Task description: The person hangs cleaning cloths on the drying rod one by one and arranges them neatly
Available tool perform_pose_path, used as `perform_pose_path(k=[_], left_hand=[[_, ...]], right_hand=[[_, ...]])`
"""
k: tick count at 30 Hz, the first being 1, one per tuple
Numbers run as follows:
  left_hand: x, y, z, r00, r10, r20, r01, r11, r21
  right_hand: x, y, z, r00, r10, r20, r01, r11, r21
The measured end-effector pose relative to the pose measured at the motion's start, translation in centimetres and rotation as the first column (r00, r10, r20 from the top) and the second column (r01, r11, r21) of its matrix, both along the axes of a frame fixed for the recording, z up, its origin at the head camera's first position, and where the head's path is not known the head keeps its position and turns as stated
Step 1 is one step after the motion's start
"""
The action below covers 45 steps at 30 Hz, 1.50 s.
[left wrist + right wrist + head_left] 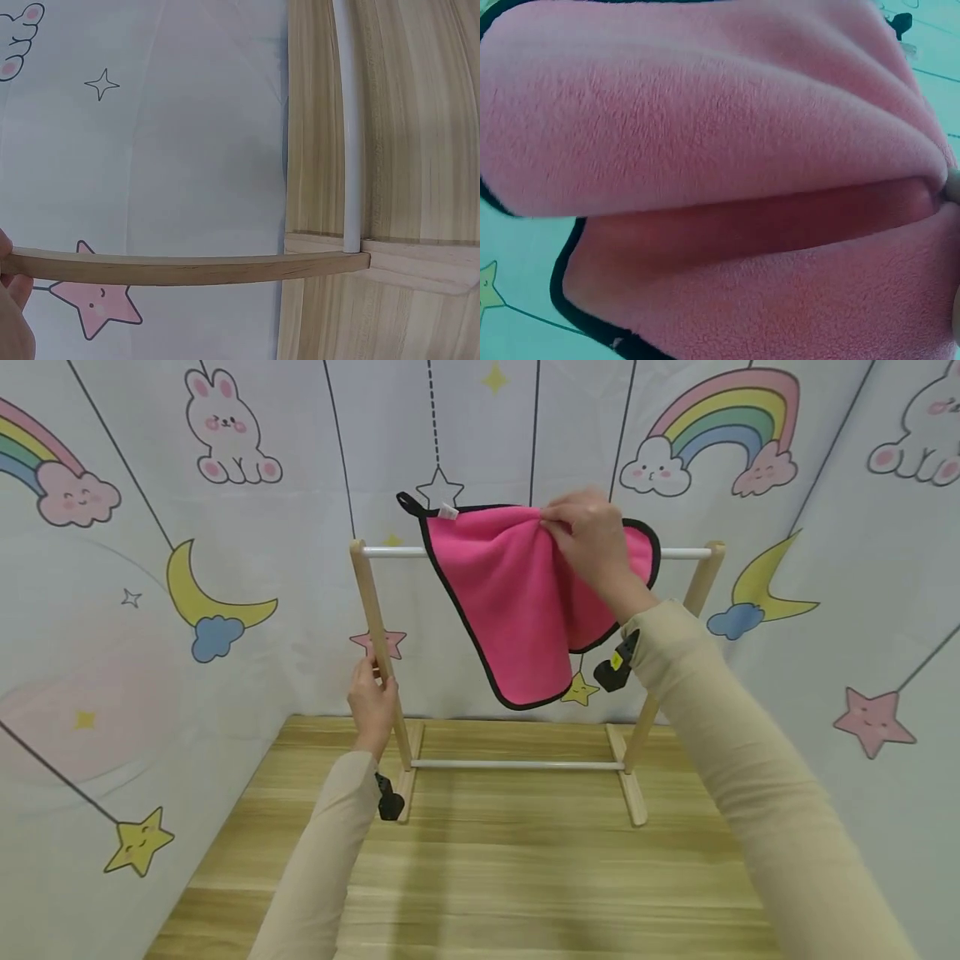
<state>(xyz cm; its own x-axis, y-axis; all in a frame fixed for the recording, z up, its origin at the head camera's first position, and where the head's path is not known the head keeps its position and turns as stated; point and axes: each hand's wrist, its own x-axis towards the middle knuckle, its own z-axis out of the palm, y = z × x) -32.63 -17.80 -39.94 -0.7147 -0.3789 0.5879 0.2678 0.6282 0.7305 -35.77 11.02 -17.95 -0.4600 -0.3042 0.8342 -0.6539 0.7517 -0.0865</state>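
My right hand (588,539) pinches a bright pink towel (510,602) with black edging by its upper edge, bunching it into folds. The towel hangs down in front of the rack's white top bar (393,552); a black loop (410,504) and a small white tag (447,512) show at its upper left corner. In the right wrist view the fleecy towel (705,135) fills most of the picture, with fingertips at the right edge. My left hand (371,702) grips the rack's left wooden post (371,610); in the left wrist view this post (180,270) runs from the fingers to the foot.
The rack's right post (701,581), lower white bar (517,765) and wooden feet (626,777) stand on a wood-grain surface (510,877). Behind and on both sides hangs a pale cloth (300,518) printed with rainbows, rabbits, moons and stars.
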Motion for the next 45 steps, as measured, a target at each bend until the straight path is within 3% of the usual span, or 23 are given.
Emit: perform_pose_path(k=[5, 10, 20, 23, 29, 33, 39, 45], left_hand=[[0.0, 0.2, 0.0, 1.000, -0.005, -0.010, 0.005, 1.000, -0.004], [0.0, 0.2, 0.0, 1.000, -0.011, -0.011, 0.011, 1.000, -0.006], [-0.1, 0.1, 0.0, 1.000, -0.011, -0.014, 0.011, 1.000, -0.002], [-0.1, 0.1, 0.0, 1.000, -0.002, -0.024, 0.002, 1.000, -0.012], [0.0, 0.1, 0.1, 1.000, 0.002, -0.028, -0.002, 1.000, -0.011], [0.1, 0.1, 0.2, 1.000, 0.002, -0.015, -0.002, 1.000, 0.000], [0.1, 0.0, 0.0, 1.000, 0.016, 0.002, -0.016, 1.000, -0.007], [0.2, 0.1, 0.0, 1.000, 0.007, -0.005, -0.007, 1.000, -0.001]], right_hand=[[-0.6, 0.0, -0.7, 0.992, -0.046, 0.120, 0.044, 0.999, 0.025], [-0.6, 0.2, -0.9, 0.979, -0.030, 0.199, 0.031, 1.000, 0.000], [-0.2, 1.4, -1.4, 0.978, 0.065, 0.196, -0.067, 0.998, 0.002], [0.2, 1.9, -1.5, 0.978, 0.038, 0.207, -0.052, 0.997, 0.060], [0.7, 2.5, -1.5, 0.990, 0.000, 0.144, -0.024, 0.986, 0.164], [0.9, 2.3, -1.3, 0.984, -0.016, 0.179, -0.018, 0.982, 0.190], [0.9, 2.4, -1.3, 0.972, -0.047, 0.231, -0.001, 0.979, 0.202], [0.5, 2.7, -1.5, 0.962, -0.021, 0.273, -0.019, 0.989, 0.145]])
